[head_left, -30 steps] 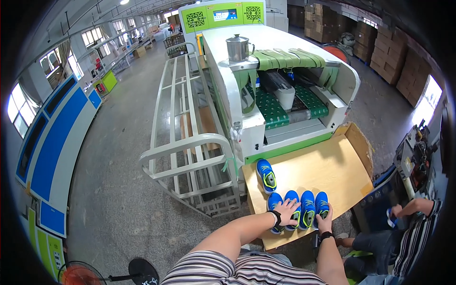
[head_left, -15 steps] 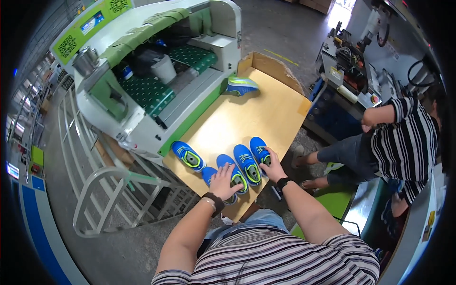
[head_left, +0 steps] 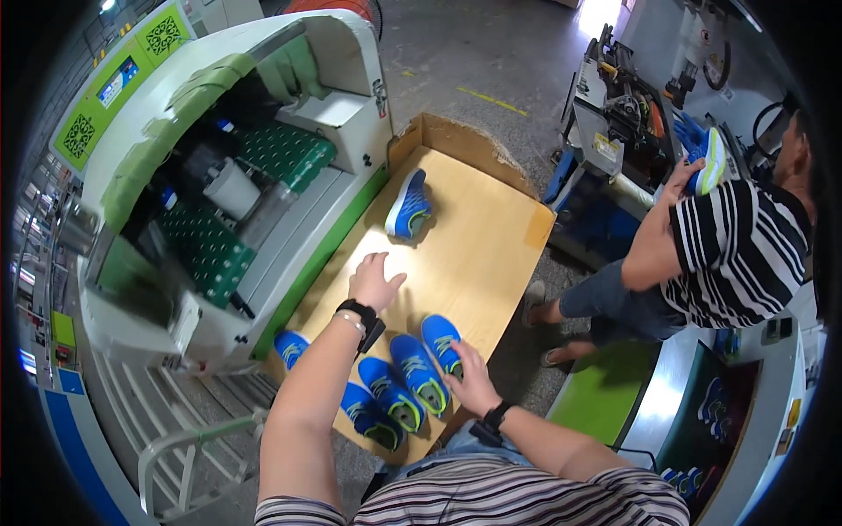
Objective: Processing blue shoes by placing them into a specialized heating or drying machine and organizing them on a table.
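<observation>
My left hand [head_left: 375,284] is open, fingers stretched over the wooden tabletop [head_left: 478,254], just short of a blue sneaker [head_left: 410,207] at the far end. That sneaker's pale sole edge faces the machine. My right hand [head_left: 472,380] grips the heel end of a blue sneaker [head_left: 442,344], the rightmost of a row near my body. Beside it stand a second sneaker [head_left: 418,372], a third sneaker [head_left: 389,391] and another sneaker [head_left: 361,412], toes pointing away, with yellow-green collars. Partly behind my left forearm sits one more blue sneaker [head_left: 290,347].
A white and green machine [head_left: 351,254] with a dotted green conveyor [head_left: 285,149] borders the table's left. Torn cardboard [head_left: 474,140] edges its far side. To the right, a person in a striped shirt [head_left: 745,254] holds a sneaker [head_left: 710,162]. A metal rail frame [head_left: 202,438] stands lower left.
My left hand has left the row and reached forward toward the far sneaker. That sneaker has turned and come nearer along the table. The person at right now has a sneaker raised.
</observation>
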`<state>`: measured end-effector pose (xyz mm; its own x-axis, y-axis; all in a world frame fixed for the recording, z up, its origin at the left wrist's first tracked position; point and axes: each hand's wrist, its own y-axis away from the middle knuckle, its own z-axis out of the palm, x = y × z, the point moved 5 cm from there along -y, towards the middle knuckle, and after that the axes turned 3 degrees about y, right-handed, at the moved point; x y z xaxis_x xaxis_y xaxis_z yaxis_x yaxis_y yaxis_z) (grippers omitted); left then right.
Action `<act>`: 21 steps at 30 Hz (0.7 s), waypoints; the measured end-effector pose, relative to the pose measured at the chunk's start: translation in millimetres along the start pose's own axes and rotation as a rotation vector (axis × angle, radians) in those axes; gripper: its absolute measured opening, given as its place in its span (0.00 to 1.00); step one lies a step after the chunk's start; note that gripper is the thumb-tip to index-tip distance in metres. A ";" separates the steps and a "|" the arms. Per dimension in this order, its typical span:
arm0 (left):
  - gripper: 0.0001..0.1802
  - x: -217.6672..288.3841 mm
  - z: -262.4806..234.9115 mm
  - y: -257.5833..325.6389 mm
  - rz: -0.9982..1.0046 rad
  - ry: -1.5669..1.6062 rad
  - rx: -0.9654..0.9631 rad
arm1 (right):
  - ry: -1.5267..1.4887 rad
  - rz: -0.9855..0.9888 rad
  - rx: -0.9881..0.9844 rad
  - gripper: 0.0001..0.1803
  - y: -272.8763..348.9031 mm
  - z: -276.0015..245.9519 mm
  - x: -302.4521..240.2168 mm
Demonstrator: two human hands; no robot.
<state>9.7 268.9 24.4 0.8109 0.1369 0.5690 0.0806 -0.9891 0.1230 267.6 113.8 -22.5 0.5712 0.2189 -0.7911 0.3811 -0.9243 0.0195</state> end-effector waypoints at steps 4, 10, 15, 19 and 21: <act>0.46 28.4 4.1 -91.5 -0.133 -0.004 0.219 | -0.063 0.010 -0.121 0.43 0.6 -8.4 2.4; 0.42 -0.7 37.2 -139.0 -0.297 0.104 0.091 | -0.058 0.050 -0.215 0.43 -0.1 -15.2 2.6; 0.29 -57.1 52.3 -66.0 -0.330 0.800 0.100 | -0.075 0.049 -0.254 0.44 -5.3 -12.4 4.6; 0.22 -91.8 73.0 48.4 -0.592 1.588 -0.012 | -0.067 0.036 -0.207 0.45 -6.1 -13.5 6.5; 0.25 -92.3 65.8 99.8 -0.677 1.833 0.059 | -0.057 0.028 -0.181 0.45 -5.4 -12.1 6.0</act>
<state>-19.0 153.9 -69.4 -0.8378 0.2755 0.4713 0.1167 -0.7529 0.6477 277.8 123.9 -19.9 0.5434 0.1714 -0.8218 0.4933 -0.8573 0.1474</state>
